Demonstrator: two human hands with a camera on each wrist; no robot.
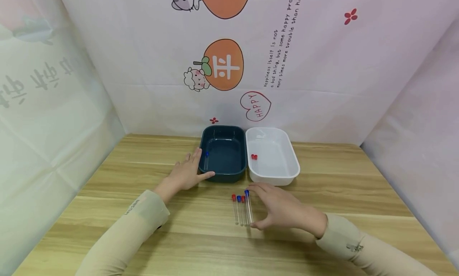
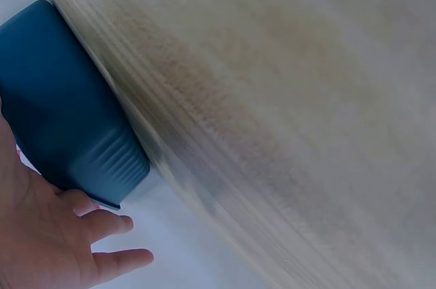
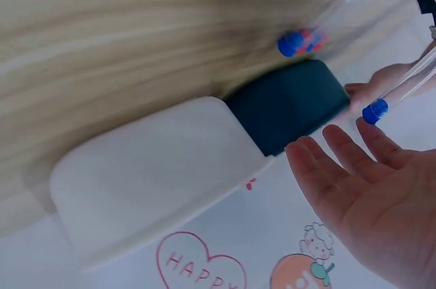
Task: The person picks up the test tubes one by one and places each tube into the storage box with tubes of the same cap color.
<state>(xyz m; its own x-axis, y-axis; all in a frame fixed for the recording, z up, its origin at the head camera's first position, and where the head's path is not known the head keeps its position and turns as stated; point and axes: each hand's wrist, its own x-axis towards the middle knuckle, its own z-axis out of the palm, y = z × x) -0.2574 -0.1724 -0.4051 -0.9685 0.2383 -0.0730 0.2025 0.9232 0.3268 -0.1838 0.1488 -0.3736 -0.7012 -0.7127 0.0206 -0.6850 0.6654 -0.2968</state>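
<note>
Your right hand holds the blue-capped tube by its two ends: a fingertip is at the cap and the thumb at the clear bottom, so the grip is opened about as wide as the tube is long. The long axis of this tube runs away from you, cap at the far end, leaning a little to the left. In the right wrist view it appears to be lifted above the table.

The relation which matters most, in my judgement, is between this tube and the two boxes. The dark box lies ahead and to the left of your grip; the white box is more directly ahead and nearer to your right hand. A second blue tube lies inside the dark box near its left wall, nearly parallel to the held one. Two red caps show in the white box.

Your left hand is at the dark box, fingers spread along its left side and thumb at the front rim. Just to the left of the held tube, three more tubes lie side by side, capped red, blue and red, so your fingers have close neighbours there
</note>
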